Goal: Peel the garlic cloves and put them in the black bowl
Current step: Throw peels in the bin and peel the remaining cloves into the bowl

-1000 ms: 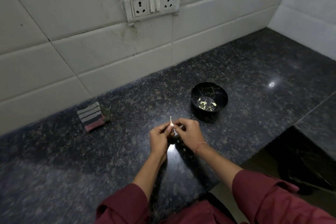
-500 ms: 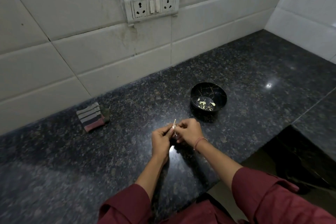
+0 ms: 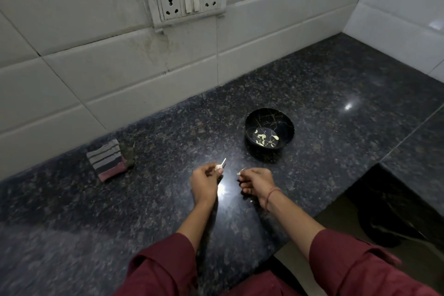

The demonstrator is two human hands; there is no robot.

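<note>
Two hands hover just above the dark speckled granite counter (image 3: 336, 79), a little apart. The left hand (image 3: 205, 181) pinches a small pale garlic clove (image 3: 219, 167) at its fingertips, and a thin sliver of skin sticks up from the clove. The right hand (image 3: 258, 181), fingers curled, pinches what looks like a pale flake of papery skin (image 3: 241, 172). A round black bowl with fine gold veining (image 3: 281, 119) stands on the counter just beyond the right hand, with several peeled cloves (image 3: 262, 137) lying in its bottom.

The step in hand seems to be stripping this clove. To do it well, the flake should be dropped on the counter, away from the bowl. The right hand can then take the upright sliver near its root and draw it down along the clove. How much skin clings underneath is too small to tell, so the clove should be rolled between the fingertips and checked before it goes into the bowl.
</note>
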